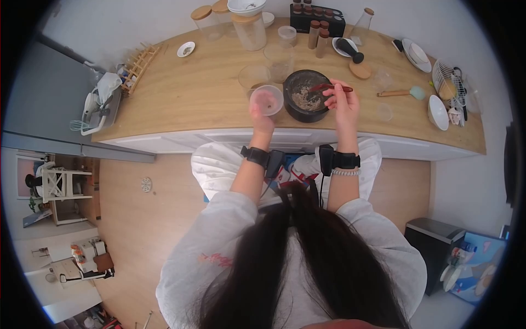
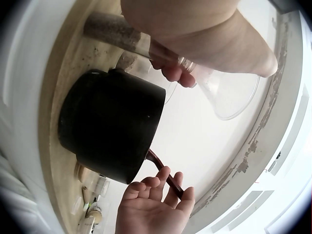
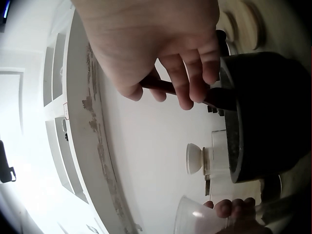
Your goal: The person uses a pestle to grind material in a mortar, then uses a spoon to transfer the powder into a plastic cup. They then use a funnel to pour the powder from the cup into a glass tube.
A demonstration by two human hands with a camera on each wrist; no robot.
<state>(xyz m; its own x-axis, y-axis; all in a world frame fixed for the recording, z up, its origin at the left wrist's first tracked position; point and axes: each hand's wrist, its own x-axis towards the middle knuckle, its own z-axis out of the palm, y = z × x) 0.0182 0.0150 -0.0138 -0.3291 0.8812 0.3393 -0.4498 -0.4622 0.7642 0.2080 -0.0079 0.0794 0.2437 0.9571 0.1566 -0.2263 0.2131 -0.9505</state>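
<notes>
On the counter stands a black mortar (image 1: 290,107) with coarse grey-brown powder (image 1: 306,100) in it. My right hand (image 1: 344,107) pinches the handle of a dark red spoon (image 3: 158,85), whose other end dips into the mortar. To the left of the mortar, my left hand (image 1: 262,119) grips the neck of a clear tube (image 2: 112,31) that contains brownish powder. A clear funnel (image 2: 231,95) sits in the tube's mouth, its wide side up. The left fingers (image 2: 173,73) curl round where funnel and tube meet.
Behind the mortar are clear containers (image 1: 280,60), a tall wood-lidded jar (image 1: 249,34) and a black spice rack (image 1: 318,21). A black pestle (image 1: 348,49) lies on a white dish. To the right are a spatula (image 1: 400,94) and a white bowl (image 1: 438,113).
</notes>
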